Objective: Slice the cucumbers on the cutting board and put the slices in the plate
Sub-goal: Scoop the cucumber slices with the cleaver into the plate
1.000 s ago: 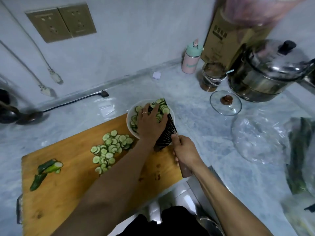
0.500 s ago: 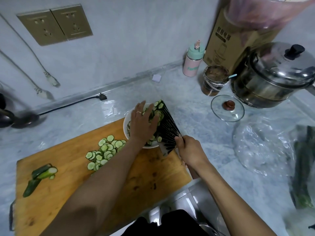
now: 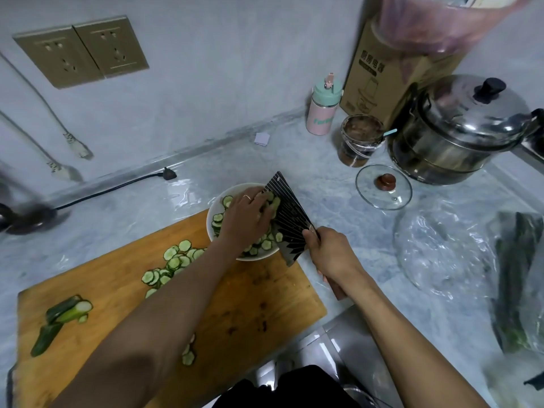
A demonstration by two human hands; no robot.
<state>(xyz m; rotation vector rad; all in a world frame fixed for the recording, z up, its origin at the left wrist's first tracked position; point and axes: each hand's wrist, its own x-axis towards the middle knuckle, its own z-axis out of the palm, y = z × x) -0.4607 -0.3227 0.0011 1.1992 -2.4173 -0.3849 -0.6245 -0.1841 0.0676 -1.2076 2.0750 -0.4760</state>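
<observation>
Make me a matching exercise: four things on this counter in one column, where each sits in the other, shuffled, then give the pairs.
Things:
1. cleaver
2. glass lid
3. pile of cucumber slices
4. pink bottle

Places:
A. on the cutting board, left of the plate
B. against the wall, beside the cardboard box
C. gripped by the right hand, blade tilted over the plate
D. flat on the counter in front of the steel pot

Pairs: 1-C, 2-D, 3-A, 4-B
</observation>
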